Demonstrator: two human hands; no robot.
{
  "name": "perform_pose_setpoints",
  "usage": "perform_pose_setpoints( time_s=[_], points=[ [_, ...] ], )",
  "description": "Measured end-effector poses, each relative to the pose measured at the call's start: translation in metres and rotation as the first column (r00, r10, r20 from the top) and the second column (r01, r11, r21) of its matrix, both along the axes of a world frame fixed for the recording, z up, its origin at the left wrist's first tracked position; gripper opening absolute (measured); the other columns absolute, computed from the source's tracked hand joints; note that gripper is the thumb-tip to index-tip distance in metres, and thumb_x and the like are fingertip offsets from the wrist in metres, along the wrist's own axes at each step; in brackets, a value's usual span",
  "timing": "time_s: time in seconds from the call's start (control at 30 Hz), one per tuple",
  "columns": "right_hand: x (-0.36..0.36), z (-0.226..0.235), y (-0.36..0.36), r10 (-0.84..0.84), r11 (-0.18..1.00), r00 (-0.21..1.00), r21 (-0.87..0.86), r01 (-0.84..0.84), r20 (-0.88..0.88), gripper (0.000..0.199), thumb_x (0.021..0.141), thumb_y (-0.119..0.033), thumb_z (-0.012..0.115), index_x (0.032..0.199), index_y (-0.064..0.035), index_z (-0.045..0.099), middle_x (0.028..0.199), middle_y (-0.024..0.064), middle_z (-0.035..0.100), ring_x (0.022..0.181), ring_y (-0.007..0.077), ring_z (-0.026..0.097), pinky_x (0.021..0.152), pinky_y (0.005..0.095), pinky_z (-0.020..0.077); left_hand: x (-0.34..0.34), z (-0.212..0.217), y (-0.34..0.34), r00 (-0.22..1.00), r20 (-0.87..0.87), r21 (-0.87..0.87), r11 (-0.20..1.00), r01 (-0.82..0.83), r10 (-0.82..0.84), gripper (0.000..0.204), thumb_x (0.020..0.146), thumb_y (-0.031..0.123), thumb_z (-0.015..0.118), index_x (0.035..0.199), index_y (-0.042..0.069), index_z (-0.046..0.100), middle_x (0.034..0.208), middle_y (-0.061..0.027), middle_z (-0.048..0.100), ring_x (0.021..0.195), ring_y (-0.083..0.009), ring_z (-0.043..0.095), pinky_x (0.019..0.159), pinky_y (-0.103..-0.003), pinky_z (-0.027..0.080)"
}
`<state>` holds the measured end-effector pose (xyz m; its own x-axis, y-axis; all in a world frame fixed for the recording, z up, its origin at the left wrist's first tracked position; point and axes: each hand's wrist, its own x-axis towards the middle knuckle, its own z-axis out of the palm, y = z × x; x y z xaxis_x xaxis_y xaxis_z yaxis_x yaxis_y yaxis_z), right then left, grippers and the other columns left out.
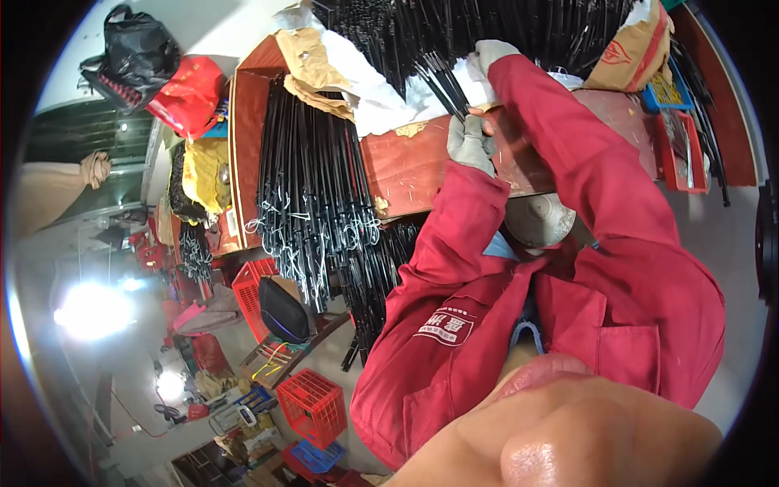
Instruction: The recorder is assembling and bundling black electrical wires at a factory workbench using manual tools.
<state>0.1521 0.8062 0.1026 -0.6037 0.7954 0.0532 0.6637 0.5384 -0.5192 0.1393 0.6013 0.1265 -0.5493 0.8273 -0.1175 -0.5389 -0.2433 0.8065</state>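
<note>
My left hand, in a pale grey glove with bare fingertips, is closed round the lower ends of a small bunch of thin black rods. The bunch slants up and left above the red tabletop. My right hand, also gloved, is farther off at the near edge of a big heap of black rods. Its fingers are mostly hidden, so what they touch does not show clearly. White and brown wrapping paper lies under the heap.
Black rods with white strings overhang the table's near edge at left. At right stand a blue tray and a red tray of small parts. A round stool seat and a red crate are below table height.
</note>
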Motion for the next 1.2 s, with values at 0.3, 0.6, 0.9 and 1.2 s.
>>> perform_pose_setpoints(
  time_s=[0.3, 0.6, 0.9, 1.2],
  points=[
    [0.054, 0.035, -0.095, -0.024, 0.904, 0.898, -0.393, -0.167, -0.439, 0.025, 0.075, -0.029, 0.056, 0.081, -0.0051, 0.06, 0.068, 0.0112, 0.058, 0.064, 0.0225, 0.056, 0.061, 0.0337, 0.0431, -0.01, -0.006, -0.008, 0.985, -0.088, 0.055, 0.988, -0.147, 0.152, 0.012, 0.087, 0.014, 0.047, 0.096, 0.007, 0.049, 0.074, -0.0043, 0.057, 0.061, -0.0094, 0.051, 0.051, -0.02, 0.041],
    [0.134, 0.08, -0.194, 0.019, 0.824, 0.943, -0.53, -0.203, -0.331, 0.021, 0.076, -0.021, 0.052, 0.086, -0.0032, 0.057, 0.068, 0.0109, 0.058, 0.066, 0.0178, 0.056, 0.063, 0.0302, 0.0423, 0.037, 0.028, -0.025, 0.961, 0.225, -0.095, 0.985, -0.144, 0.162, 0.01, 0.088, 0.012, 0.044, 0.097, 0.01, 0.047, 0.078, -0.0023, 0.054, 0.064, -0.0132, 0.054, 0.055, -0.026, 0.046],
    [0.109, 0.042, -0.12, -0.013, 0.953, 0.906, -0.278, -0.116, -0.423, 0.033, 0.081, -0.024, 0.054, 0.104, -0.0006, 0.054, 0.085, 0.0129, 0.06, 0.075, 0.0168, 0.057, 0.07, 0.027, 0.0446, 0.034, 0.011, -0.057, 0.999, -0.001, -0.002, 0.999, -0.043, 0.043, 0.011, 0.086, 0.013, 0.05, 0.095, 0.007, 0.049, 0.069, -0.0022, 0.052, 0.052, -0.0109, 0.047, 0.045, -0.024, 0.041],
    [0.03, -0.003, -0.129, -0.521, 0.243, 0.796, -0.947, -0.21, -0.31, 0.037, 0.087, -0.036, 0.04, 0.095, -0.005, 0.057, 0.08, 0.0042, 0.06, 0.067, 0.0153, 0.054, 0.063, 0.0288, 0.0449, 0.037, 0.037, -0.087, 0.999, -0.017, 0.002, 1.0, 0.03, -0.03, 0.012, 0.089, 0.011, 0.041, 0.097, 0.006, 0.048, 0.069, -0.003, 0.052, 0.039, -0.0048, 0.03, 0.035, -0.019, 0.023]
  ],
)
